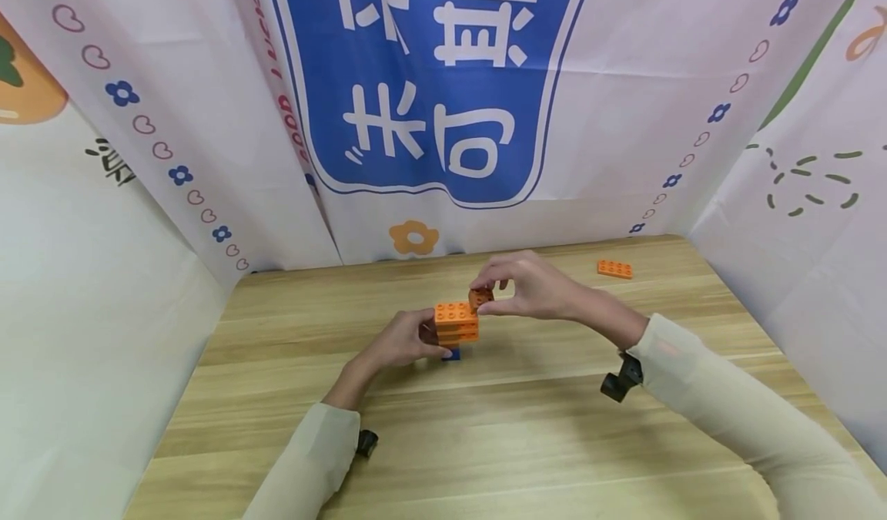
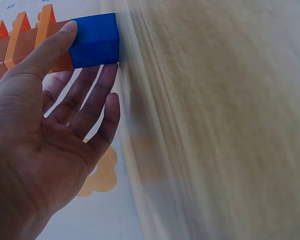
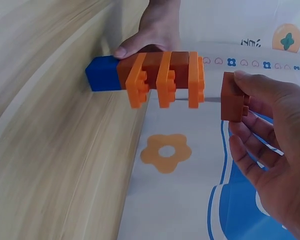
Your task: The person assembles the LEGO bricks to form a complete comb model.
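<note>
A tower of toy building bricks [image 1: 454,317] stands upright on the table, a blue brick [image 2: 96,42] at its base. Above that, brown bricks [image 3: 179,70] alternate with three thin, wider orange plates [image 3: 193,80], the topmost showing its studs. My left hand [image 1: 402,340] grips the tower low down, thumb across the blue and lowest brown bricks, fingers on the far side. Between thumb and fingers my right hand [image 1: 532,286] pinches a loose brown brick [image 3: 232,98]. This brick hovers just over the top orange plate, a small gap between them in the right wrist view.
A loose orange plate [image 1: 614,269] with studs up lies at the back right of the wooden table [image 1: 527,443]. Printed cloth [image 1: 277,227] hangs along the table's back edge and both sides.
</note>
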Tool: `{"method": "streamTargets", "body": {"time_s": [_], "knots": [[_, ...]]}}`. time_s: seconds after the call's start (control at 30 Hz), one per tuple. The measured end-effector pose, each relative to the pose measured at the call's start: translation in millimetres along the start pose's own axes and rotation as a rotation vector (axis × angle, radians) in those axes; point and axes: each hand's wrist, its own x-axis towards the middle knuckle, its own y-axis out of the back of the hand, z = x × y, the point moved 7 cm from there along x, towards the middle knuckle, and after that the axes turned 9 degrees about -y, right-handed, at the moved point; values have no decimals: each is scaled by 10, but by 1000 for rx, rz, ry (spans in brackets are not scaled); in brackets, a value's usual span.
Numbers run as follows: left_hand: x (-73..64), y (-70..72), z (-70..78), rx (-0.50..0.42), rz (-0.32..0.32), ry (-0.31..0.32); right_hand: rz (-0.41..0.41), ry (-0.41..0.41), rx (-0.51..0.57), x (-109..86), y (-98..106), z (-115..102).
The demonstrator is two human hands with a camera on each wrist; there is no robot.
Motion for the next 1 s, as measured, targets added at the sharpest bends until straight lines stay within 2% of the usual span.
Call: {"method": "streamTargets", "body": {"time_s": [0.57, 1.0], "knots": [[5, 16, 26, -6, -8, -33, 23, 20, 54, 204, -204, -77], [1, 5, 7, 5, -4, -26, 49, 36, 85, 279, -330, -53]]}}
